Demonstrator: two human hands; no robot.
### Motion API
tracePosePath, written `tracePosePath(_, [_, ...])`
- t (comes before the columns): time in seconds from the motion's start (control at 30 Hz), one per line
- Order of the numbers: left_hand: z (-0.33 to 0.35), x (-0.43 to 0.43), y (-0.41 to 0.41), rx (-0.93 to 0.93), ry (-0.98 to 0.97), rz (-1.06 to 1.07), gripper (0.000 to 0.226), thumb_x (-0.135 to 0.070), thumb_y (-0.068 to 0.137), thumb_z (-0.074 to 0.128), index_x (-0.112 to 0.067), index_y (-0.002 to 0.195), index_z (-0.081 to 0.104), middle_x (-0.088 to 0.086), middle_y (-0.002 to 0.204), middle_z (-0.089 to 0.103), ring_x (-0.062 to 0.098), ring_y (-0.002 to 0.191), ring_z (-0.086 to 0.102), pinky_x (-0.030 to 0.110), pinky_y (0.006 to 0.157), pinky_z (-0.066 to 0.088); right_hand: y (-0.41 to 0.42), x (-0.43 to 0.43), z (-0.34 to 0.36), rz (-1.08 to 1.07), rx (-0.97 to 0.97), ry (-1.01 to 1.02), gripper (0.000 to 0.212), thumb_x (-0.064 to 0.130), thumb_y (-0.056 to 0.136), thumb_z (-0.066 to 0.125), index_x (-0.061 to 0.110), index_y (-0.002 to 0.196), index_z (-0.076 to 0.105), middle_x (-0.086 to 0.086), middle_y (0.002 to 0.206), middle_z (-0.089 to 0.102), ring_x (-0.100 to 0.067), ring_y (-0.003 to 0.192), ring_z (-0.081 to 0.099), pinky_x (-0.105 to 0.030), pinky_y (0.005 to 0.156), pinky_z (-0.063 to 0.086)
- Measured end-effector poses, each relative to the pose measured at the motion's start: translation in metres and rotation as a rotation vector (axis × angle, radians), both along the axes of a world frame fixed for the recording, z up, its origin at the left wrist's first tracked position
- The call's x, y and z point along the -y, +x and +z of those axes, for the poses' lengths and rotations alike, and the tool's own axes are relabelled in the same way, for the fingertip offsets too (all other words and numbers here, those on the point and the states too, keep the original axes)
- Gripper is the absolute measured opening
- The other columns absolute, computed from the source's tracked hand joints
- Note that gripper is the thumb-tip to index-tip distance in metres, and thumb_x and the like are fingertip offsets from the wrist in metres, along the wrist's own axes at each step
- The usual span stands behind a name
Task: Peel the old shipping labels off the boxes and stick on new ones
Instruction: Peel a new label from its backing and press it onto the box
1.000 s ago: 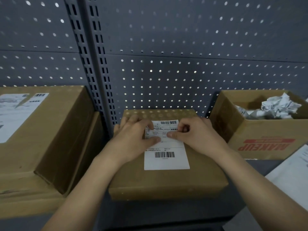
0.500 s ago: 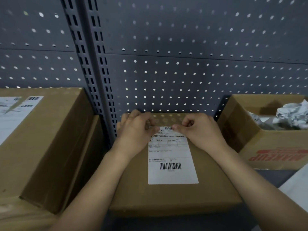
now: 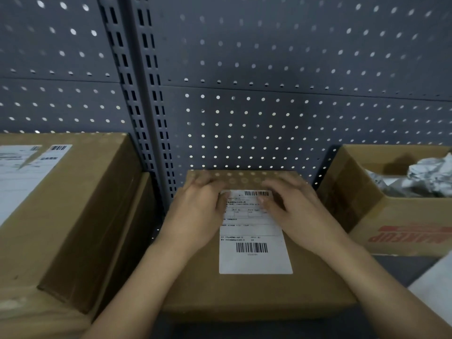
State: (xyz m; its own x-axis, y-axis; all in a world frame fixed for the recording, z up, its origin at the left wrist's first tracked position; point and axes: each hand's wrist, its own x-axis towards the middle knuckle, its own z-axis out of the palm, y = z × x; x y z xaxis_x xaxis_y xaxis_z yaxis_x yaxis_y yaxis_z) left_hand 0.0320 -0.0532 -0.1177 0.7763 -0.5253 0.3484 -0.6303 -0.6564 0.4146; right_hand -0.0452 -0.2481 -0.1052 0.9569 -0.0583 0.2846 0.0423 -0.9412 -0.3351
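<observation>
White label (image 3: 254,255) was judged stuck on the box (image 3: 244,294); pinches were released, left hand (image 3: 198,211) and right hand (image 3: 299,214) flattened upon it.

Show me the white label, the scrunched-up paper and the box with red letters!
white label (image 3: 254,231), head view, its middle, above the lower barcode.
scrunched-up paper (image 3: 430,177), head view, middle of the wad.
box with red letters (image 3: 411,214), head view, front wall above the letters.
</observation>
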Motion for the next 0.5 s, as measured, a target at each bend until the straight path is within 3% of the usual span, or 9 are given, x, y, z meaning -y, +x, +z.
tracePosePath(0.1, [-0.006, -0.005, -0.014, -0.008, 0.161, -0.105, 0.04, -0.031, 0.102, 0.036, -0.021, 0.138, 0.051, -0.004, 0.146, 0.046, 0.023, 0.136, 0.036, 0.043, 0.111, 0.033, -0.014, -0.012, 0.003, 0.133, -0.122, -0.154, 0.051, 0.04, 0.103, 0.036, 0.02, 0.149, 0.035, 0.01, 0.154, 0.031, -0.011, 0.143, 0.023, -0.026, 0.118, 0.012])
tracePosePath(0.2, [-0.01, -0.008, -0.02, -0.103, 0.298, -0.089, 0.052, -0.039, 0.105, 0.018, -0.027, 0.155, 0.015, -0.008, 0.162, 0.007, 0.019, 0.151, -0.004, 0.039, 0.123, -0.001, -0.019, -0.017, 0.001, 0.192, -0.297, -0.175, 0.055, 0.04, 0.105, 0.021, 0.024, 0.156, 0.011, 0.014, 0.161, 0.002, -0.002, 0.147, -0.005, -0.018, 0.116, -0.009])
tracePosePath(0.3, [-0.01, -0.009, -0.023, -0.104, 0.32, -0.079, 0.058, -0.047, 0.1, 0.005, -0.029, 0.155, 0.005, -0.012, 0.161, -0.002, 0.014, 0.149, -0.014, 0.034, 0.121, -0.008, -0.018, -0.016, -0.002, 0.208, -0.355, -0.244, 0.057, 0.043, 0.103, 0.012, 0.025, 0.155, -0.001, 0.014, 0.16, -0.011, 0.001, 0.144, -0.017, -0.018, 0.115, -0.015])
tracePosePath(0.43, [-0.014, -0.009, -0.022, -0.068, 0.37, -0.082, 0.077, -0.053, 0.084, -0.012, -0.03, 0.155, 0.004, -0.013, 0.161, -0.002, 0.014, 0.149, -0.013, 0.035, 0.121, -0.008, -0.016, -0.016, -0.004, 0.208, -0.39, -0.28, 0.059, 0.047, 0.101, 0.008, 0.026, 0.155, -0.003, 0.014, 0.16, -0.013, 0.001, 0.144, -0.019, -0.022, 0.117, -0.013])
tracePosePath(0.5, [-0.012, -0.008, -0.023, -0.064, 0.367, -0.075, 0.077, -0.053, 0.084, -0.012, -0.029, 0.155, 0.006, -0.011, 0.162, 0.0, 0.015, 0.149, -0.012, 0.035, 0.121, -0.008, -0.016, -0.016, -0.005, 0.203, -0.38, -0.271, 0.06, 0.049, 0.1, 0.006, 0.026, 0.155, -0.002, 0.014, 0.16, -0.012, 0.002, 0.143, -0.019, -0.02, 0.116, -0.014])
